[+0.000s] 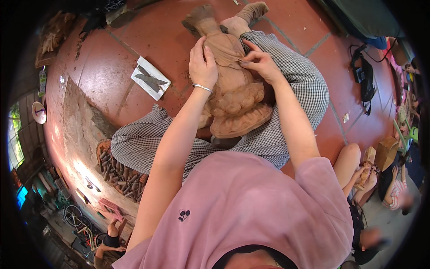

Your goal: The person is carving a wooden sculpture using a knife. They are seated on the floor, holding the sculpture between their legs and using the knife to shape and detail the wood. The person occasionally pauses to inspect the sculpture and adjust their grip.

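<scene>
A carved wooden statue [230,74], reddish brown with a ruffled, petal-like base [242,114], lies between my bent legs with its narrow end pointing away from me. My left hand [204,62] rests along the statue's left side, its fingers stretched out and the thumb apart. On the other side, my right hand [260,62] has its fingertips drawn together at the carved folds. Whatever those fingertips may hold is too small to make out.
Left of the statue, dark flat blades [150,80] lie on white paper on the tiled floor. Many carving tools [118,175] fill a container by my left knee. A black strap bag [365,76] lies at right. Other people sit lower right, one holding a wooden carving [363,175].
</scene>
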`<action>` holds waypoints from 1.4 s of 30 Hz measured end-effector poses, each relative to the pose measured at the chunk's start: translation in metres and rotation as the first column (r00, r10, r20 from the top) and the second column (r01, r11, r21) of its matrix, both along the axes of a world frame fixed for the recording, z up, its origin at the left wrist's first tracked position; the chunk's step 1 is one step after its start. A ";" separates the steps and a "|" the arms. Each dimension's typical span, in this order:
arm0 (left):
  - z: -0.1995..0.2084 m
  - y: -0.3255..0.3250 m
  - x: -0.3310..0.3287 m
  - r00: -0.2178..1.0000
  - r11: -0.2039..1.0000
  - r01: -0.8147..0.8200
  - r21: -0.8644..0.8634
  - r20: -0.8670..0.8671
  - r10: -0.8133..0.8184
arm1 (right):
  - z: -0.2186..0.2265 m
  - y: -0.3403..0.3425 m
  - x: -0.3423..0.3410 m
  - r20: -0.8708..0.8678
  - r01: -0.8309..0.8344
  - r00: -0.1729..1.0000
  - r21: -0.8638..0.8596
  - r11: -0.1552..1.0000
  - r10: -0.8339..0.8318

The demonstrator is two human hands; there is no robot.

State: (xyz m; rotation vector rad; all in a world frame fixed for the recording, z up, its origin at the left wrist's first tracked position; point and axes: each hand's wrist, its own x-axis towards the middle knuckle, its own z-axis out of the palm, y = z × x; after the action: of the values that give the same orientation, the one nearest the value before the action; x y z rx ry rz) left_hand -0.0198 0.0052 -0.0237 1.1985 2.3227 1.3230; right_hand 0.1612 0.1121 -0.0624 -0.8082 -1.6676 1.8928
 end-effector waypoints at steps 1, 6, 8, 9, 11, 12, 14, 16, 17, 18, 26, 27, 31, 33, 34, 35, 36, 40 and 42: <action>0.000 0.000 -0.001 1.000 1.000 0.002 0.007 -0.003 -0.002 | -0.002 0.003 0.007 0.020 0.005 1.000 -0.070 0.998 -0.004; -0.001 -0.004 0.000 1.000 1.000 0.006 -0.021 0.022 -0.006 | 0.004 -0.003 0.010 -0.066 0.097 0.989 -0.372 0.923 -0.130; 0.000 0.000 0.001 1.000 1.000 0.004 0.010 0.024 -0.005 | 0.003 -0.007 0.005 -0.098 0.088 0.987 -0.320 0.943 -0.126; 0.000 0.001 0.001 1.000 1.000 0.005 0.026 0.026 -0.006 | 0.001 -0.012 0.000 -0.082 0.080 0.991 -0.278 0.957 -0.106; -0.002 -0.001 0.000 1.000 1.000 0.003 0.005 0.023 -0.004 | 0.001 -0.015 -0.007 -0.055 0.060 0.996 -0.186 0.981 -0.071; -0.003 -0.002 0.000 1.000 1.000 -0.001 -0.006 0.021 0.001 | 0.002 -0.013 -0.010 -0.045 0.049 0.997 -0.136 0.990 -0.055; -0.002 -0.001 -0.001 1.000 1.000 -0.015 0.018 0.022 0.014 | 0.016 -0.015 -0.024 -0.020 0.036 0.999 -0.093 0.995 -0.038; 0.001 -0.002 0.003 0.999 1.000 -0.015 0.013 0.032 0.015 | 0.013 -0.015 -0.026 -0.037 0.025 0.999 -0.106 0.994 -0.030; 0.000 -0.003 0.002 0.999 1.000 -0.014 -0.002 0.040 0.014 | 0.012 -0.014 -0.028 -0.050 0.020 0.998 -0.110 0.994 -0.026; 0.002 -0.002 0.001 0.999 1.000 -0.014 -0.013 0.048 0.015 | 0.008 -0.011 -0.021 -0.021 0.011 1.000 -0.099 0.995 -0.013; 0.001 0.002 0.000 0.999 1.000 -0.005 0.028 0.046 0.004 | 0.014 -0.005 -0.023 -0.050 -0.037 0.998 -0.121 0.992 0.031; 0.003 0.001 -0.001 0.998 1.000 -0.006 0.026 0.058 0.004 | 0.019 -0.006 -0.027 -0.041 -0.042 0.998 -0.104 0.994 0.037; -0.003 0.000 -0.001 1.000 0.999 -0.007 0.033 0.000 0.007 | 0.001 -0.006 0.004 0.099 0.004 0.995 -0.052 0.999 0.001; -0.005 0.000 0.000 1.000 0.999 -0.001 0.050 -0.014 0.001 | 0.007 -0.008 0.001 0.063 0.004 0.998 -0.100 0.995 0.002; -0.005 0.003 0.000 1.000 0.999 0.003 0.045 -0.010 -0.003 | 0.009 -0.009 -0.008 0.029 0.002 1.000 -0.088 0.996 0.001; -0.005 0.003 0.000 1.000 0.999 0.003 0.035 -0.007 -0.002 | 0.013 -0.012 -0.017 -0.007 -0.005 1.000 -0.082 0.997 0.005; -0.005 0.000 0.001 1.000 1.000 -0.001 0.019 -0.007 0.001 | 0.021 -0.011 -0.025 0.066 -0.021 0.998 0.105 0.994 0.014; -0.003 -0.003 0.001 1.000 1.000 -0.019 0.016 -0.002 0.019 | 0.038 -0.006 -0.026 0.112 -0.151 0.984 0.136 0.979 0.137; -0.004 0.000 0.002 1.000 1.000 -0.022 0.020 0.012 0.022 | 0.036 0.004 -0.022 0.101 -0.200 0.976 0.082 0.976 0.191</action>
State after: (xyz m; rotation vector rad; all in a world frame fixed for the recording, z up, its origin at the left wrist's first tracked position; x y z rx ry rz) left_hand -0.0182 0.0049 -0.0281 1.1709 2.3262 1.3602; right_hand 0.1390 0.1162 -0.0265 -0.7275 -1.9397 1.9158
